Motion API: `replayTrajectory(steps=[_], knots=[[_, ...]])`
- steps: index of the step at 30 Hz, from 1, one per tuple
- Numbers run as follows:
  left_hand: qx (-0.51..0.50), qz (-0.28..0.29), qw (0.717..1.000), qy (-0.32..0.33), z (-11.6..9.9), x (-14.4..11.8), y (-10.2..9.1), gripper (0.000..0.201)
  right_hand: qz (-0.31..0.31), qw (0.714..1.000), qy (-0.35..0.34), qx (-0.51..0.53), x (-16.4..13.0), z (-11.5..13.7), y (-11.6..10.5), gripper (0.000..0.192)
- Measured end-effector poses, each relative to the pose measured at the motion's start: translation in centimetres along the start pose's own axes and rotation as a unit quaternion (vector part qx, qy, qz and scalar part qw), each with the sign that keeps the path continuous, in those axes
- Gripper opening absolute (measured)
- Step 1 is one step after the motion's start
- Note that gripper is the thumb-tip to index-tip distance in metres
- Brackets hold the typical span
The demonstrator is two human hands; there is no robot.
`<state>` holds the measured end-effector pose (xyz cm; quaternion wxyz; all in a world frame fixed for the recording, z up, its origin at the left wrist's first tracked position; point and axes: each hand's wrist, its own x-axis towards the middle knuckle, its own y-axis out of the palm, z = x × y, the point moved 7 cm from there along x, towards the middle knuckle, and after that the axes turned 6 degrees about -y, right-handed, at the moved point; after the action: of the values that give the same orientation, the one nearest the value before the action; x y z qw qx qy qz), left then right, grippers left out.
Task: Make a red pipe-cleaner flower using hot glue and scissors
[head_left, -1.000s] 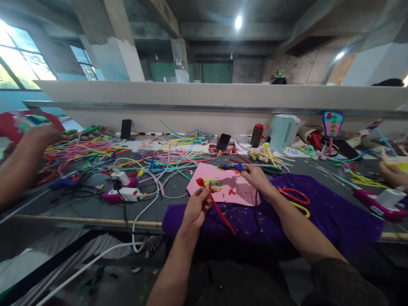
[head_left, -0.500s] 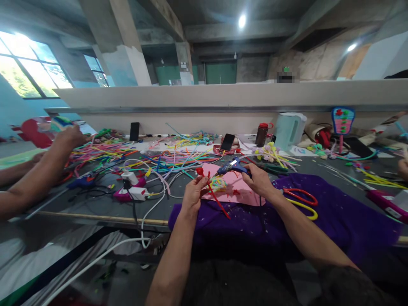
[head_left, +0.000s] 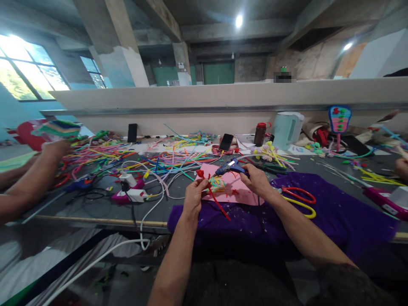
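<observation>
I see one red pipe cleaner, thin with a curled tip, pinched in my left hand over the pink sheet. My right hand is closed around one blue glue gun above that sheet. One pair of red-and-yellow scissors lies right of it.

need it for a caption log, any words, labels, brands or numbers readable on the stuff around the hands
None can be read.
Blue glue gun in the right hand: a pale patch, too blurred to read.
Dark bottle: no legible label.
Green sign far back: too small to read.
</observation>
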<state>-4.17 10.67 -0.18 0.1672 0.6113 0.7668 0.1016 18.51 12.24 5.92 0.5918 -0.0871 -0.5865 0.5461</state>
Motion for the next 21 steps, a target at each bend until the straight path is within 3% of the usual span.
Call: replayTrajectory(steps=[7, 13, 21], knots=[[-0.093, 0.011, 0.992, 0.09, -1.6, -1.0, -0.1, 0.026, 0.009, 1.0, 0.01, -0.011, -0.1, 0.0, 0.1, 0.024], [-0.027, -0.006, 0.996, 0.079, -0.8, -1.1, -0.1, 0.032, 0.02, 0.999, 0.016, -0.021, 0.0, 0.1, 0.3, 0.023], [-0.054, 0.025, 0.995, 0.079, -0.8, -1.2, 0.3, 0.03, 0.036, 0.999, 0.01, -0.021, -0.1, 0.5, 0.6, 0.025]])
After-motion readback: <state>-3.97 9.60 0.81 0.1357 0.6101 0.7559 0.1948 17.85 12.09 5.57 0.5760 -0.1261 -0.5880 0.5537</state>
